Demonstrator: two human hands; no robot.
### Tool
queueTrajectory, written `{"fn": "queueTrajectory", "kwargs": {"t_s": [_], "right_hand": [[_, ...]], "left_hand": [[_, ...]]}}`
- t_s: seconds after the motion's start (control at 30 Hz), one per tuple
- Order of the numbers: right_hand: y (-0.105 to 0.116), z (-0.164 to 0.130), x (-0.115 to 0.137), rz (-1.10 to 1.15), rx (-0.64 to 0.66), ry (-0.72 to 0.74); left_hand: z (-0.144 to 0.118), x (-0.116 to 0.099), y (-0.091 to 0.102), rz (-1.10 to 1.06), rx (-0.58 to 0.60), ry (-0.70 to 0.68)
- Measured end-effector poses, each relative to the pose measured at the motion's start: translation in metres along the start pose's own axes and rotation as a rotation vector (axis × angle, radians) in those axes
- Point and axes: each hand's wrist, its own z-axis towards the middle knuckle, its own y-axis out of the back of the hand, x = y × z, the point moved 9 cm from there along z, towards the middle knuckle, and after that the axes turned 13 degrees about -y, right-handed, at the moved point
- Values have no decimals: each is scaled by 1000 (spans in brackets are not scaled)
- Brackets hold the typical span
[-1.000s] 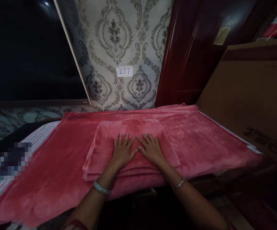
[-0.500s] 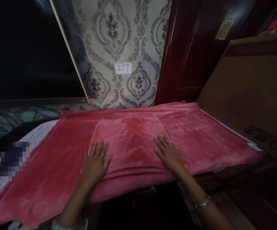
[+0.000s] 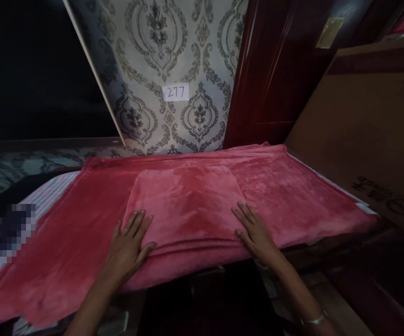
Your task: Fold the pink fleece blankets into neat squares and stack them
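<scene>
A folded pink towel (image 3: 184, 200) is shown lying flat on a larger pink blanket (image 3: 293, 196), near that blanket's front edge and midway along it. The left hand (image 3: 127, 249) is laid palm-down at the towel's front left corner and the right hand (image 3: 256, 233) at its front right corner; in both, the grip is slack, with fingers spread flat and nothing clasped. A paper label marked 277 (image 3: 176, 92) is seen on the patterned wall beyond the towel, and a cardboard box (image 3: 366, 135) to its right.
</scene>
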Motion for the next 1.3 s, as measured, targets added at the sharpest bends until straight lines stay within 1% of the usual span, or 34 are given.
{"fn": "queueTrajectory", "kwargs": {"t_s": [0.13,0.27,0.37,0.47,0.53,0.57,0.63,0.7,0.73,0.8,0.9,1.0,1.2,1.3], "right_hand": [[5,-26,-2,6,27,17],[6,-30,-6,41,-16,7],[9,-31,-9,57,-35,21],[22,-31,-3,57,-102,19],[32,-27,15,52,-175,15],[34,-24,29,43,-194,28],[25,-15,65,-2,-168,85],[4,-7,98,-79,-72,129],[-8,-5,109,-120,-27,136],[-28,-5,120,-183,22,143],[-42,-12,118,-214,-9,171],[-44,-17,109,-208,-57,188],[-40,-16,110,-194,-54,197],[-36,-18,109,-182,-46,175]], "left_hand": [[-23,-1,2,-25,-75,-73],[-29,0,5,-45,-113,-121],[-30,0,8,-10,-90,-126],[-24,-8,20,27,-99,-107],[-9,-25,32,18,-132,-113],[2,-38,37,-2,-143,-128],[28,-68,39,-66,-122,-184],[51,-94,33,-109,-74,-214],[59,-104,28,-124,-53,-219],[67,-115,14,-133,-33,-208],[61,-117,-4,-112,-66,-183],[53,-115,-13,-92,-106,-176],[53,-114,-9,-90,-143,-209],[47,-112,-6,-84,-178,-221]]}}
